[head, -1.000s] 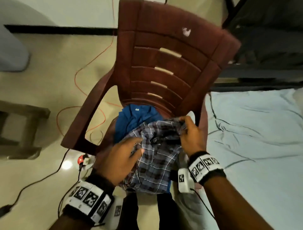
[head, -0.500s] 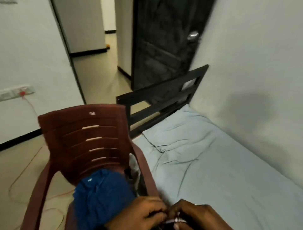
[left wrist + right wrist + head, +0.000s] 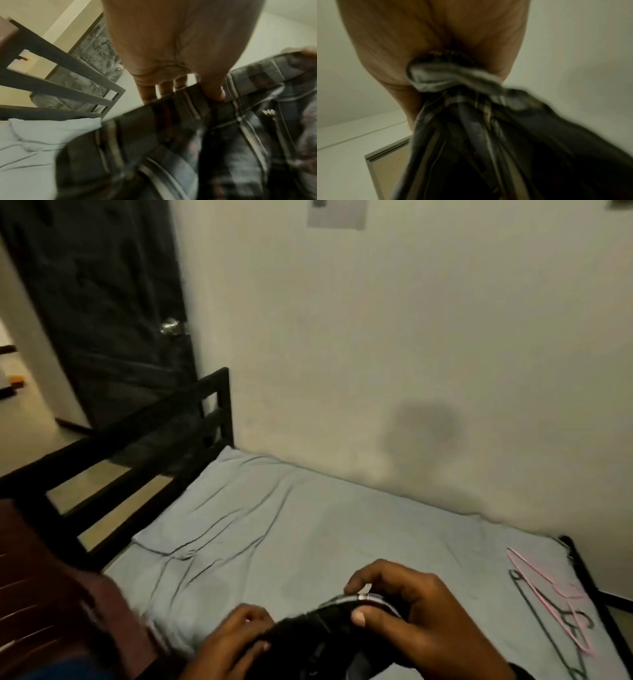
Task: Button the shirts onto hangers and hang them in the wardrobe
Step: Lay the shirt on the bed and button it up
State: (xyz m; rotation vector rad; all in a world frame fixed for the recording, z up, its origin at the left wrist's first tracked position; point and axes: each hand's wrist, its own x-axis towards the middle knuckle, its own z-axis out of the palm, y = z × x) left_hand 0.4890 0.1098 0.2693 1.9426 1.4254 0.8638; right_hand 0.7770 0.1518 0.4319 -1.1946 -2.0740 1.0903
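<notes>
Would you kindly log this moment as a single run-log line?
phase: carrying shirt | left hand: grips dark plaid shirt | right hand: grips same shirt | pink and dark wire hangers: on grey bedsheet, untouched

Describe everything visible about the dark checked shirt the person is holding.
The dark checked shirt is woven cloth in grey, black and pale stripes, with a small label inside. It is bunched, not on a hanger, and held up over the pale blue bedsheet. The left hand grips one folded edge, thumb on top. The right hand clutches a gathered wad, the rest hanging below in folds. Blur hides the buttons.
</notes>
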